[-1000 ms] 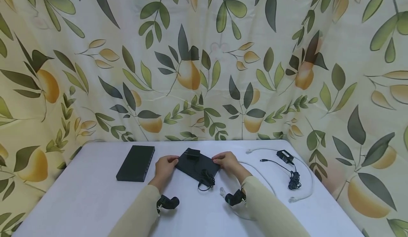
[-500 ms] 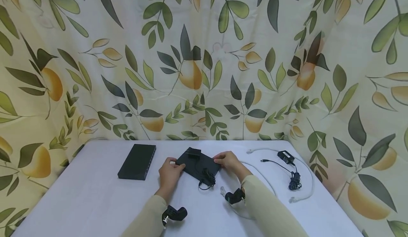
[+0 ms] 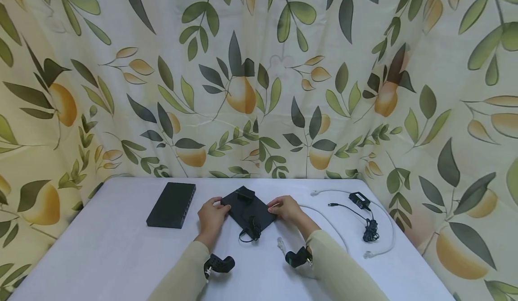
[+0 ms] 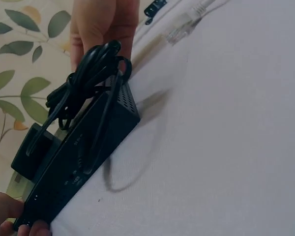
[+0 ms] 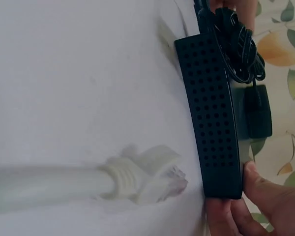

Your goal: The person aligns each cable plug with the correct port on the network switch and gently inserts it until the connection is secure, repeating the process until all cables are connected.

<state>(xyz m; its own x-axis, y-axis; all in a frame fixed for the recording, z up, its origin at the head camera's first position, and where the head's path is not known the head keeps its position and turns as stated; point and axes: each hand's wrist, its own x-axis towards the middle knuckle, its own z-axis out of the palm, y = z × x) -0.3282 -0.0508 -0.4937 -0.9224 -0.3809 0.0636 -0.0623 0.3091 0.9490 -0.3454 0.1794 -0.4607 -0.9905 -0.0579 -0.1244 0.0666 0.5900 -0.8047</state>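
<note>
1. The table [image 3: 109,260] is covered in white and is enclosed at the far, left and right sides by curtains [image 3: 275,121] printed with green leaves and orange-yellow fruit.
2. Over the table's far middle, a flat black box [image 3: 238,211] is held; one side is pierced by rows of round holes.
3. It is topped by a black adapter [image 3: 245,194] and a coiled black cord [image 3: 254,227].
4. Its left end is pinched by the left hand [image 3: 211,216], its right end by the right hand [image 3: 287,209].

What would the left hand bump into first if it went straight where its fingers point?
The box: the left hand pinches its corner, so there is no gap to cross. Beyond that, depth is hard to judge.
</note>
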